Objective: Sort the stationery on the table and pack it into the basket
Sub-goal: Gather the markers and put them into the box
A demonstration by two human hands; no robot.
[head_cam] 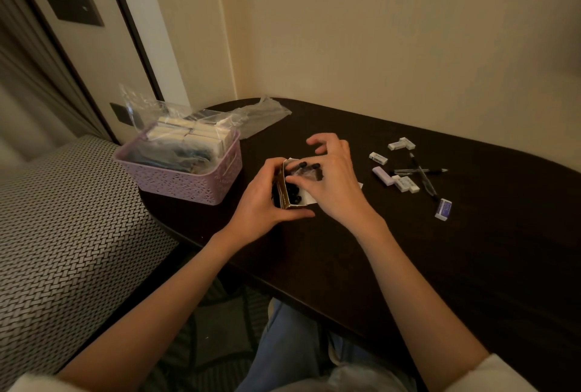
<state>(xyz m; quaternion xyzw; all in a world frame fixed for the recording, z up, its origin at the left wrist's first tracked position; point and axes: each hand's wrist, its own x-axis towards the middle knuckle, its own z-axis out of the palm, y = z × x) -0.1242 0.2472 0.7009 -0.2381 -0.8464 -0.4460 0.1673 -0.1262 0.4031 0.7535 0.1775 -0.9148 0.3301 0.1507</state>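
Left hand (262, 199): its grip is curled round a small open pen box (290, 185), thumb along the box's near side, holding it just above the desk (471, 266).
Right hand (333, 184): over the open mouth of the box; thumb and lower fingers pinch dark-capped pens (309, 166) at the opening, forefinger and middle finger lifted and curved above.
Pen box: tan card with a white flap, open end toward the right hand, dark pen caps showing inside.
Basket (185, 179): lilac, perforated plastic, at the desk's left end, well apart from the hands; it holds pale boxes (195, 133) and a clear plastic bag (147, 115).
Loose stationery: several white erasers (378, 157) and a few black pens (423, 176) lie scattered on the desk right of the hands; one eraser with a purple sleeve (444, 209) lies nearest the viewer.
Plastic wrapper (261, 116): clear, flat on the desk behind the basket.
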